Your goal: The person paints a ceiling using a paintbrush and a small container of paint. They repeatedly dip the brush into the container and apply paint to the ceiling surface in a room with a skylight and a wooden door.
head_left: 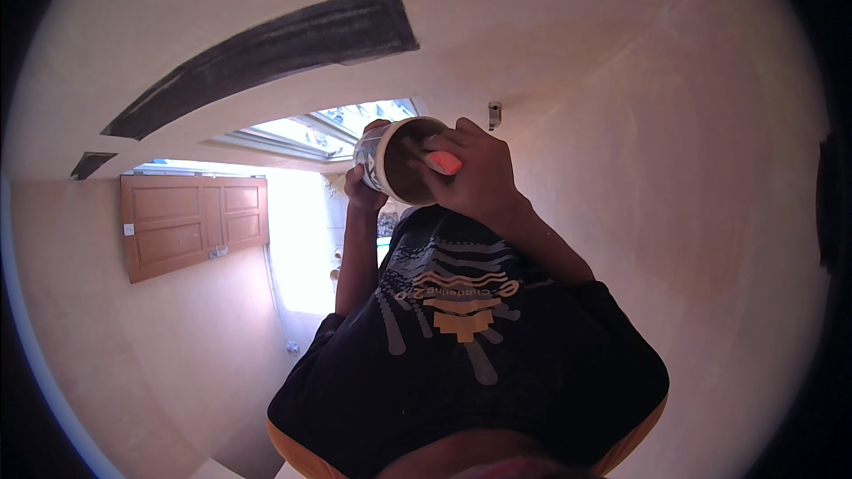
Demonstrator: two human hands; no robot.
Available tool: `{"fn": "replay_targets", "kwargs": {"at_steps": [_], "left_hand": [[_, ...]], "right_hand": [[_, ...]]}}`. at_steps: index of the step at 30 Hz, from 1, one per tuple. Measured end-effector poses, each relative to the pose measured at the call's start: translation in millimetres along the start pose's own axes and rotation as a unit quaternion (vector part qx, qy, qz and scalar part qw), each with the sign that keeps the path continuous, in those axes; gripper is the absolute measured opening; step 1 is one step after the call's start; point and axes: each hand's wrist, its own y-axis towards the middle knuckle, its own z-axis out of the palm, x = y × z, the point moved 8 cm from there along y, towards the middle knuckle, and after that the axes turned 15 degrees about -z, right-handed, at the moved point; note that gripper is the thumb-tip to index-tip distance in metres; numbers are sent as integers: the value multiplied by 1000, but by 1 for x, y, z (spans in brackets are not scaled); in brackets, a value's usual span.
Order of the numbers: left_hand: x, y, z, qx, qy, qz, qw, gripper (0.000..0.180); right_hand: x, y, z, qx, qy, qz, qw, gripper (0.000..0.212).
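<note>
In front of my chest, my left hand (366, 188) grips a round pail (374, 160) by its outer side, fingers and thumb wrapped round the wall. It is tilted, with its pale rim and dark inside turned toward the right. At that mouth, my right hand (479, 168) is closed round a hand tool with an orange-red handle end (444, 162). The tool's other end reaches into the pail. It is blurred and in shadow there, so its kind and the pail's contents cannot be made out.
A long dark band (275, 58) and a smaller dark patch (92, 164) mark the pale wall surface. A bright window (342, 129) lies behind the pail. To the left is a brown panelled wooden door (191, 220) with a latch. A small fixture (494, 114) is on the wall.
</note>
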Motion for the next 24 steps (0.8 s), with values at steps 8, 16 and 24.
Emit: {"fn": "replay_targets", "kwargs": {"at_steps": [8, 16, 24], "left_hand": [[-5, 3, 14, 19, -19, -2, 1000, 51], [26, 17, -6, 87, -83, -59, 991, 76], [45, 27, -14, 34, -86, -129, 987, 71]], "right_hand": [[-9, -4, -22, -77, 21, -5, 997, 16], [-34, -5, -28, -37, 37, 10, 999, 17], [-43, -18, -30, -41, -24, -12, 999, 17]]}}
